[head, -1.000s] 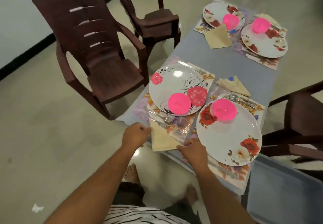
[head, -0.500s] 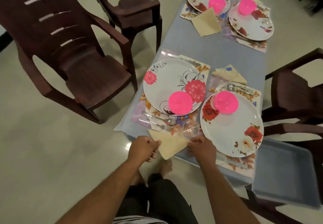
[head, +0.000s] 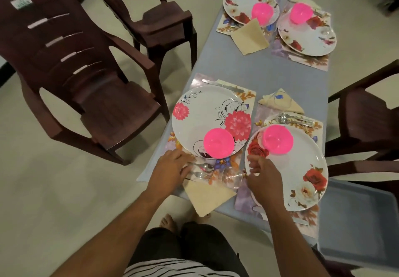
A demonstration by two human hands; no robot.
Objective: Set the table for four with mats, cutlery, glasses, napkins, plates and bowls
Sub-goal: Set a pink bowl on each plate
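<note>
While both hands have come forward off the napkin's near edge, the nearest place setting is being tidied rather than built.

Change: half a second back the hands pinched the cream napkin (head: 206, 196) at the table edge; now they are past it, up among the cutlery and the plate rim, and the napkin lies alone, one corner hanging over the edge.
Meaning for the task: judging by this, the napkin is placed and only small straightening is left at this seat.
Left hand (head: 170, 169): fingers loosely extended, tips on or just beside the spoon (head: 204, 167) and fork (head: 199, 175); I cannot tell whether it pinches them.
Right hand (head: 262, 174): fingers curled at the near rim of the rose plate (head: 302, 168); whether they grip the rim or the clear glass (head: 233, 177) lying just beside is unclear.
Near setting: dahlia plate (head: 205, 121) on a floral mat (head: 248, 95), pink bowl (head: 218, 143) on its near rim, knife (head: 222, 84) along the far side.
Neighbour setting: second pink bowl (head: 278, 139) on the rose plate.
Far end: two more plates with bowls, well apart from the hands.
Table (head: 280, 78): blue-grey, brown plastic chairs (head: 71, 71) around it.
</note>
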